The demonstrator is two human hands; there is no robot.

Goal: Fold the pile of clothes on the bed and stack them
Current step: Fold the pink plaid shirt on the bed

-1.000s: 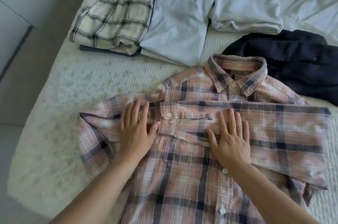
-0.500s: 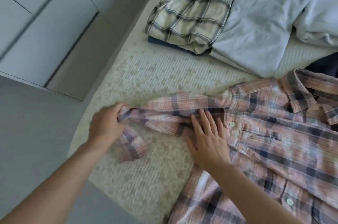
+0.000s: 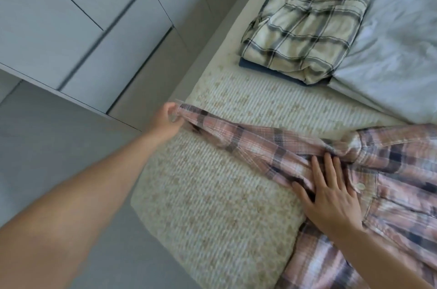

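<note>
A pink and navy plaid shirt (image 3: 390,184) lies front-up on the bed at the right. Its left sleeve (image 3: 243,137) is stretched out straight toward the bed's left edge. My left hand (image 3: 166,121) grips the cuff end of that sleeve at the bed's edge. My right hand (image 3: 331,196) presses flat, fingers spread, on the shirt near the shoulder seam, beside a button. A folded cream plaid shirt (image 3: 309,21) lies on a folded dark blue garment (image 3: 267,71) at the back. A folded pale grey garment (image 3: 397,52) lies next to them.
The bed (image 3: 212,194) has a woven cream cover, and its left corner is in front of me. Grey floor (image 3: 47,147) lies to the left. White cabinet fronts (image 3: 71,17) stand beyond the floor, close to the bed's side.
My left hand has pulled the sleeve out straight to the left, up to the bed's edge. My right hand stays flat near the shoulder. The view has swung left.
</note>
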